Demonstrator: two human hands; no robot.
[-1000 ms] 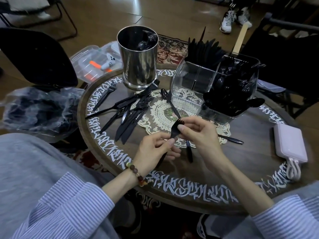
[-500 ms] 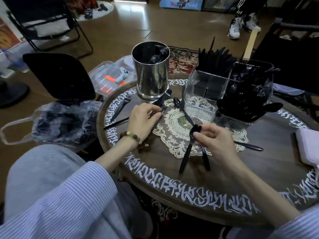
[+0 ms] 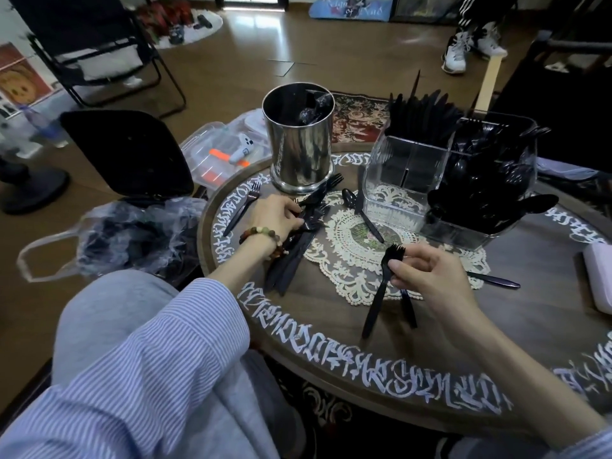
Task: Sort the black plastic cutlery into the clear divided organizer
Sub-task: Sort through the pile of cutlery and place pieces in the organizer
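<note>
My right hand (image 3: pixel 427 276) pinches a black plastic fork (image 3: pixel 381 286) just below its tines, handle hanging toward the table. My left hand (image 3: pixel 276 215) rests with curled fingers on a loose pile of black cutlery (image 3: pixel 298 250) left of the lace doily; its fingers pinch one piece there. The clear divided organizer (image 3: pixel 404 180) stands at the back right, with knives upright in its far section and spoons and forks crowding the right one. A lone spoon (image 3: pixel 361 213) lies beside it, and a single fork (image 3: pixel 243 207) near the table's left rim.
A shiny metal canister (image 3: pixel 299 144) stands behind the pile. A knife (image 3: pixel 493 279) lies right of my right hand. A pink power bank (image 3: pixel 599 276) sits at the right edge. Off the table's left are a plastic bag (image 3: pixel 132 233), a clear box (image 3: pixel 218 157) and a black chair.
My left hand let go of the fork and moved left to the cutlery pile, where it now takes hold of a piece. My right hand keeps the fork.
</note>
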